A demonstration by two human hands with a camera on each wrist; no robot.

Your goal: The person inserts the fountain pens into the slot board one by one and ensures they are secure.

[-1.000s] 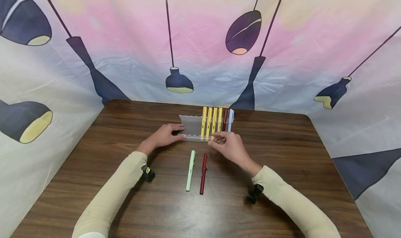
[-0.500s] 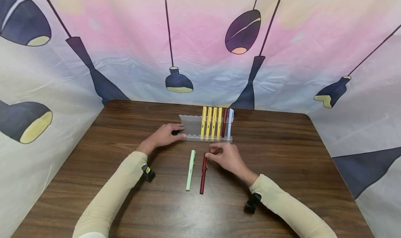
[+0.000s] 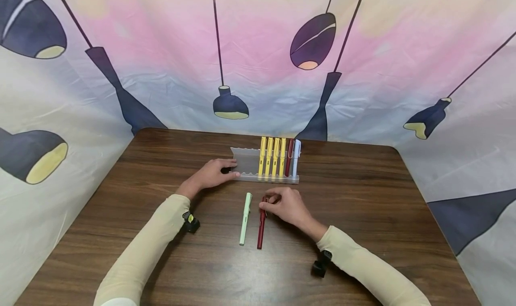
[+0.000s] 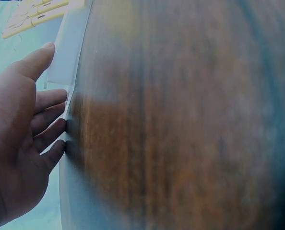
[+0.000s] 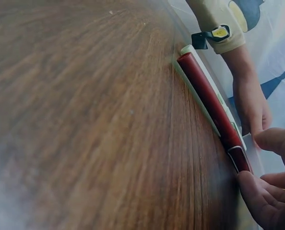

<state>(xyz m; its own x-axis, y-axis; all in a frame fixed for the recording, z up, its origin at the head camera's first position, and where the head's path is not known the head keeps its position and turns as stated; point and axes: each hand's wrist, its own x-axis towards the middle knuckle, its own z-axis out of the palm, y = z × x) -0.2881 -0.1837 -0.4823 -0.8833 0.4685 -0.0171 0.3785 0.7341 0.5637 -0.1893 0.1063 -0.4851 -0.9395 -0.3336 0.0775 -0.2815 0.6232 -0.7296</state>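
Note:
A clear plastic pen rack (image 3: 246, 178) stands toward the back of the table. Several yellow pens (image 3: 268, 158), a dark red pen (image 3: 288, 159) and a pale blue pen (image 3: 296, 159) fill its right part. My left hand (image 3: 211, 173) rests at the rack's left end, fingers fairly straight and thumb at the front edge, as the left wrist view also shows. A second dark red pen (image 3: 261, 230) lies on the table, its cap end between the thumb and fingers of my right hand (image 3: 288, 204). Left of it lies a mint green pen (image 3: 244, 220).
The brown wooden table (image 3: 363, 185) reaches back to a hanging cloth (image 3: 266, 86) printed with lamps. Each wrist wears a small black camera, one on the left (image 3: 191, 222) and one on the right (image 3: 322, 263).
My right hand has moved from the front of the rack down toward me to the cap of the loose dark red pen. My left hand has stayed at the rack.

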